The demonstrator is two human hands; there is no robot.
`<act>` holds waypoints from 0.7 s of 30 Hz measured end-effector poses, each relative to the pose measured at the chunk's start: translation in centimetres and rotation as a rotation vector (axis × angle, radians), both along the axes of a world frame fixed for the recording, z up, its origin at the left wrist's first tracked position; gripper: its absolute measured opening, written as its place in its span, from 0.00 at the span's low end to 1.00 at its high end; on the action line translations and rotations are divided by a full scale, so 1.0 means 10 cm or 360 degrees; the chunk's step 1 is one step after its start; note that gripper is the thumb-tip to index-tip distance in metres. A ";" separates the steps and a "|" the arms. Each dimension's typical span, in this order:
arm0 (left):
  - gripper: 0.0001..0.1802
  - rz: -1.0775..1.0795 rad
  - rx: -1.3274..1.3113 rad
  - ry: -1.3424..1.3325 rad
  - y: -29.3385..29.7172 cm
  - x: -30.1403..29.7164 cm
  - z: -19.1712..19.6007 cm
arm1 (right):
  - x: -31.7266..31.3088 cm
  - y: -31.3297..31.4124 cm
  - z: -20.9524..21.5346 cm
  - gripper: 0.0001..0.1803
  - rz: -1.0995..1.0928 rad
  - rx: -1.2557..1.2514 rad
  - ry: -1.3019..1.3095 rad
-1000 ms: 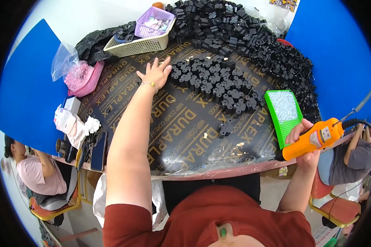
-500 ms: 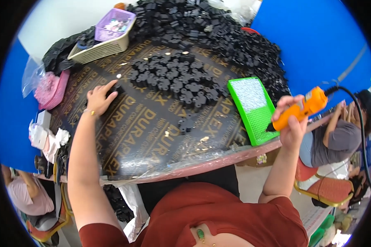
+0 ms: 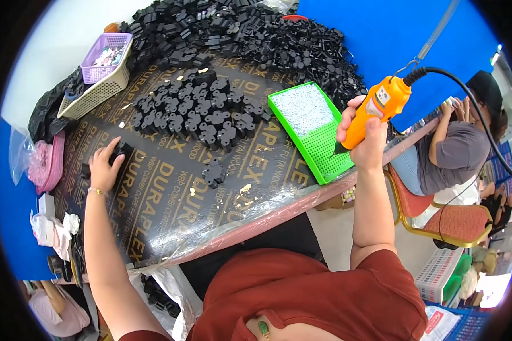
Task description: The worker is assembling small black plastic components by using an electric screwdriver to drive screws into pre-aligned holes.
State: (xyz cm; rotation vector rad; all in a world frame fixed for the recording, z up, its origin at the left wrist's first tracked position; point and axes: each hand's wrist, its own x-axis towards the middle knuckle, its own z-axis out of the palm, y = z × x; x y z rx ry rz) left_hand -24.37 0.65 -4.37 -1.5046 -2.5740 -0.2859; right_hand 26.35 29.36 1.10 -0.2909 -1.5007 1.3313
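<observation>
My right hand is wrapped round an orange electric screwdriver. Its dark tip points down over the near part of a green tray, whose far part is filled with small pale silvery pieces, probably screws. At the left of the table, my left hand has its thumb and index finger round a small black plastic part. Another dark piece shows beside that hand, mostly hidden. To the right of my left hand stands a close-packed group of black plastic parts, with a few pieces apart nearer me.
A big heap of black parts covers the table's back. A cream basket with a purple basket and a pink basket stand left. The screwdriver's black cable loops right, near a seated person.
The view has swung, so the table and its contents sit further left. The screwdriver has come up a little and is more upright. My left hand keeps its place by the black part.
</observation>
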 end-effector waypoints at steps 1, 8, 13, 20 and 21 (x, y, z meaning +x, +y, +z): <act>0.29 0.0004 -0.0005 0.0018 -0.06 -0.05 0.01 | 0.03 -0.06 0.03 0.34 0.0033 -0.0007 -0.0025; 0.27 -0.0094 0.0190 -0.0153 -0.01 0.20 0.03 | 0.21 -0.23 -0.12 0.41 -0.0030 -0.0139 -0.0090; 0.27 -0.0283 0.0154 -0.0208 0.13 1.04 0.17 | 0.26 -0.23 -0.23 0.41 -0.0074 -0.0133 -0.0065; 0.28 -0.0281 0.0086 -0.0117 0.08 1.61 0.22 | 0.17 -0.27 -0.23 0.40 -0.0081 -0.0168 0.0018; 0.27 -0.0256 0.0033 -0.0112 0.05 1.64 0.24 | 0.16 -0.27 -0.24 0.40 -0.0066 -0.0170 0.0027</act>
